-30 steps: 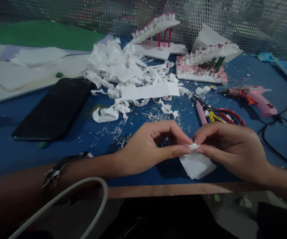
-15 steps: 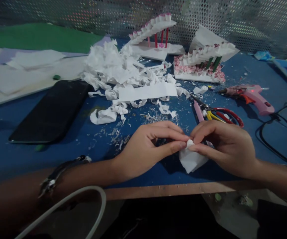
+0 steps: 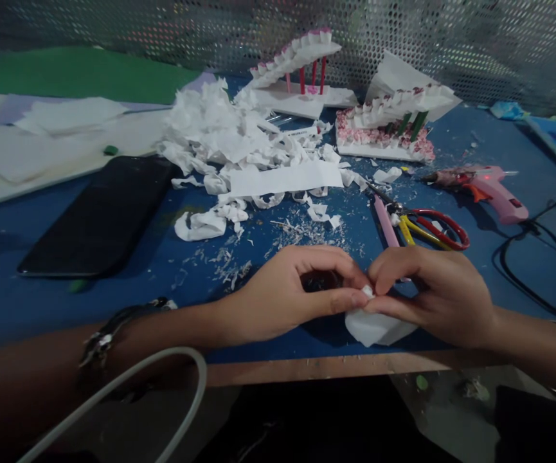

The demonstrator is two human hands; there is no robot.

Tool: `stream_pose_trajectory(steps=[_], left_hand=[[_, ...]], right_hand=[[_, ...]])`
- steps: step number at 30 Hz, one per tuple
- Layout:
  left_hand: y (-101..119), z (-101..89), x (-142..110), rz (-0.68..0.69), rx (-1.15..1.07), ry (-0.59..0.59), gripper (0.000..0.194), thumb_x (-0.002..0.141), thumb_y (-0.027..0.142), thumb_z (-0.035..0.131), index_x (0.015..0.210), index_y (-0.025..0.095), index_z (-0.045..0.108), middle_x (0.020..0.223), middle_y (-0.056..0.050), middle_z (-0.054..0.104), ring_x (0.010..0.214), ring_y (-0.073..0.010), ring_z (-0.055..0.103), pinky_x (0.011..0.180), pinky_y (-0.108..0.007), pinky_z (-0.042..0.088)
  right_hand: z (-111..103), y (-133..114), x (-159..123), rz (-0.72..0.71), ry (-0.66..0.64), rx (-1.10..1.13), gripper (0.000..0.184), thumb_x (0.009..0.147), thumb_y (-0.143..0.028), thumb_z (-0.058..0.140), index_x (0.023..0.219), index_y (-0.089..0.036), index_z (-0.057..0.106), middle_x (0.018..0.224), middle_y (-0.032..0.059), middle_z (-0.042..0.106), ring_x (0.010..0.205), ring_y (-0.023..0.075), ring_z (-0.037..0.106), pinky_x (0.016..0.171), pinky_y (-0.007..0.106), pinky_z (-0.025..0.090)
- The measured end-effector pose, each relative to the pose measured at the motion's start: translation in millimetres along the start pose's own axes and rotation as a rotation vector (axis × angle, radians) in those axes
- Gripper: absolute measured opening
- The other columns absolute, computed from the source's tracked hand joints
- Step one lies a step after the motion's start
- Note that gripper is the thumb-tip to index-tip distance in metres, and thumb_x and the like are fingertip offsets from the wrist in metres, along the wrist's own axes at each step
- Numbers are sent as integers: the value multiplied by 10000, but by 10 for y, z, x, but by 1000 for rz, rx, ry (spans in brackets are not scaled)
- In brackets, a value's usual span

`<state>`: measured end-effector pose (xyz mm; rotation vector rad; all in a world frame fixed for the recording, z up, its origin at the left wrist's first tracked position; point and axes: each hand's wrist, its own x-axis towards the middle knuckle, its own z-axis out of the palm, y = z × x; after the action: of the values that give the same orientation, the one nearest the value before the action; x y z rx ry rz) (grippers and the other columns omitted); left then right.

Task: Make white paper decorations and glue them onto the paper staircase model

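My left hand (image 3: 287,292) and my right hand (image 3: 427,289) meet over the near edge of a blue table (image 3: 12,296). Both pinch the top of a small piece of white paper (image 3: 374,326), thumb and forefinger tips pressed together on it. The rest of the paper hangs below the fingers and rests on the table. A bracelet (image 3: 108,328) sits on my left wrist.
A pile of white paper scraps (image 3: 229,135) and a white paper strip (image 3: 285,178) lie behind the hands. Scissors with red and yellow handles (image 3: 422,225), a pink glue gun (image 3: 487,190), a black phone (image 3: 104,215), two paper stair models (image 3: 384,119) and a black cable (image 3: 538,270) surround them.
Both hands have stayed pinched on the paper and shifted slightly lower; the fingertips have worked the paper's top into a tighter point.
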<state>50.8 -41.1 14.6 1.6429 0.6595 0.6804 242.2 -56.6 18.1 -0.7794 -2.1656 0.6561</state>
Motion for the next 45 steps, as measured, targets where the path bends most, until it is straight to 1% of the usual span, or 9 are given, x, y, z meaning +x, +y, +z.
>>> stream_pose_trajectory(steps=[3, 5, 11, 16, 23, 28, 34, 40, 45], left_hand=[[-20, 6, 0, -35, 4, 105, 103, 760, 255, 629, 764, 153, 642, 770, -8, 643, 729, -102, 586, 675, -189, 467], [-41, 10, 3, -73, -29, 148, 142, 763, 287, 626, 792, 147, 631, 775, -17, 638, 721, -107, 584, 652, -189, 467], [-71, 5, 20, -95, -139, 136, 170, 753, 302, 642, 737, 141, 590, 746, -18, 606, 685, -96, 560, 611, -178, 456], [-69, 2, 21, -142, -178, 128, 176, 732, 297, 662, 710, 137, 591, 691, -5, 596, 648, -84, 539, 577, -172, 432], [-63, -6, 20, -189, -224, 112, 143, 733, 268, 659, 715, 139, 600, 715, -1, 625, 657, -77, 562, 608, -169, 457], [-72, -12, 23, -219, -237, 90, 127, 715, 241, 675, 721, 136, 606, 712, 3, 624, 648, -73, 556, 608, -165, 447], [-63, 1, 27, -242, -220, 69, 148, 725, 271, 664, 711, 137, 602, 697, 19, 608, 634, -59, 530, 596, -150, 423], [-65, 27, 11, -176, -133, 73, 145, 733, 262, 647, 689, 138, 585, 689, 14, 583, 657, -76, 523, 604, -169, 424], [-86, 36, -9, 27, 70, 147, 72, 775, 198, 607, 725, 149, 622, 766, -6, 619, 737, -89, 567, 684, -182, 442]], right_hand=[[6, 7, -33, 71, 50, 61, 328, 699, -278, 695, 935, -209, 478, 790, -12, 603, 670, 86, 598, 588, 184, 511], [11, -6, -41, 60, 43, -27, 404, 685, -282, 706, 1011, -220, 477, 867, 8, 618, 742, 110, 615, 655, 205, 529], [8, -57, -22, -66, -10, -241, 209, 802, -120, 564, 988, -214, 552, 848, -12, 651, 784, 80, 614, 713, 177, 512], [-89, -43, -56, -212, -65, -328, 287, 796, -100, 560, 1072, -178, 558, 928, 38, 652, 866, 117, 599, 756, 252, 515], [-209, -51, -101, -363, -218, -444, 457, 802, -350, 567, 1155, -63, 522, 998, 138, 622, 968, 231, 568, 847, 386, 495], [-218, -52, -102, -411, -227, -529, 316, 817, -174, 533, 1123, -95, 542, 996, 116, 632, 938, 209, 588, 825, 348, 498], [-211, -60, -113, -468, -202, -626, 253, 848, -233, 499, 1047, -88, 559, 927, 102, 618, 889, 190, 574, 790, 319, 491], [-112, -22, -41, -295, -108, -476, 95, 835, -140, 515, 923, -133, 551, 829, 44, 582, 778, 120, 531, 706, 253, 463], [-65, 1, 18, -142, -52, -276, 49, 805, -164, 577, 793, -133, 541, 744, 14, 561, 722, 73, 531, 671, 186, 438]])
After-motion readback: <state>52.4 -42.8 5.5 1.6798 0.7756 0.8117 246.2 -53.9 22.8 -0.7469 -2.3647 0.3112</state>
